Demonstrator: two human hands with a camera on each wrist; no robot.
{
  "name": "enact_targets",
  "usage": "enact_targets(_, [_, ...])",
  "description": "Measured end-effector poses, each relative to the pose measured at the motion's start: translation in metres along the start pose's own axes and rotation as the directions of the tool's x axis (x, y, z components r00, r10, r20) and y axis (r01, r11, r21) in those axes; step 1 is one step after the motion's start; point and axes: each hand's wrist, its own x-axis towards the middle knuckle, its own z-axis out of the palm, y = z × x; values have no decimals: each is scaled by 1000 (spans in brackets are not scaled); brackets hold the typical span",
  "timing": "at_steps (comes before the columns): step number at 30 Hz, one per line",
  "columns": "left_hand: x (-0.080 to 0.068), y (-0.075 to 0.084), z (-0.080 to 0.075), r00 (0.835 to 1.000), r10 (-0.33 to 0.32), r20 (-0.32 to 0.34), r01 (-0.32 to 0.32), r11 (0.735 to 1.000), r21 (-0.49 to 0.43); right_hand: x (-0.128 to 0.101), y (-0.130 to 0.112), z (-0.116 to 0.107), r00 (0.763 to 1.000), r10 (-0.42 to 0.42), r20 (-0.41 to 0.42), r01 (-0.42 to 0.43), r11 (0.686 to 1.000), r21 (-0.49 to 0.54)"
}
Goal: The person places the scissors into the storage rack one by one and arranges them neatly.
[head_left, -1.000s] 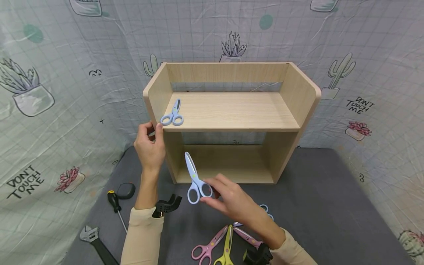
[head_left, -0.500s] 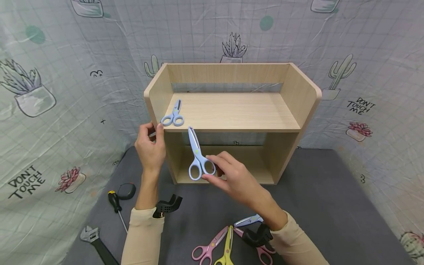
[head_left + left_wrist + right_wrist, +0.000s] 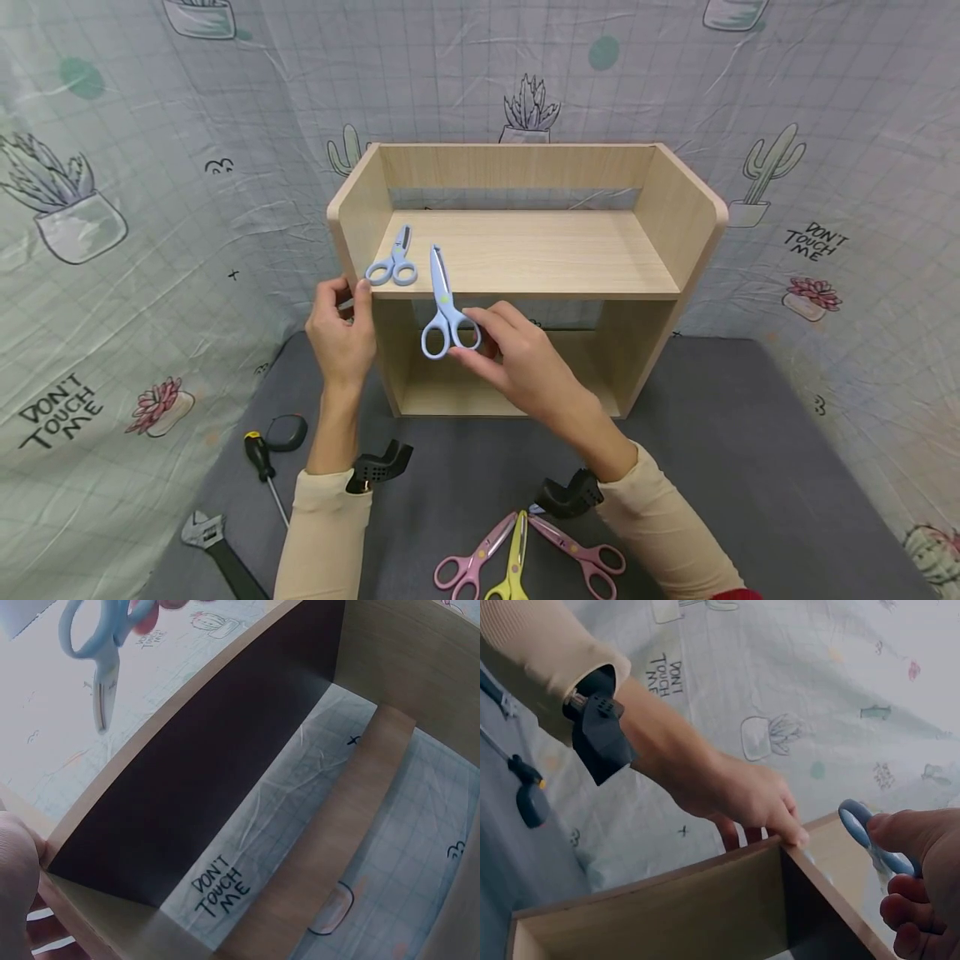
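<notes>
With its thumb and fingers, my right hand (image 3: 525,358) pinches one handle ring of the light blue scissors (image 3: 442,292). Their blades point up and away, overlapping the upper board's front edge in the head view; in the left wrist view the scissors (image 3: 106,679) hang above that board's edge. My left hand (image 3: 341,333) grips the left side panel of the wooden shelf unit (image 3: 517,294), thumb by the front corner and other fingers outside. In the right wrist view that left hand (image 3: 742,791) holds the panel's edge. Other blue scissors (image 3: 395,260) lie on the upper board's left end.
On the grey table lie pink scissors (image 3: 477,560), yellow scissors (image 3: 517,558) and a second pink pair (image 3: 577,551). A blue tip shows by the right wrist camera. To the left are an adjustable wrench (image 3: 223,558), a screwdriver (image 3: 258,454) and a dark rounded object (image 3: 286,432).
My right hand has carried the blue scissors upward and away, from in front of the lower compartment to the upper board's edge. The left hand has stayed on the side panel.
</notes>
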Motion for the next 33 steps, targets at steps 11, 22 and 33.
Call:
enact_targets(11, [0, 0, 1, 1000, 3, 0, -3, 1000, 6, 24, 14, 5, 997, 72, 19, -70, 995, -70])
enact_targets(22, [1, 0, 2, 1000, -6, -11, 6, 1000, -17, 46, 26, 1, 981, 189, 36, -180, 967, -179])
enact_targets(33, [1, 0, 0, 1000, 5, -12, -5, 1000, -23, 68, 34, 6, 938, 323, 122, -286, 925, -250])
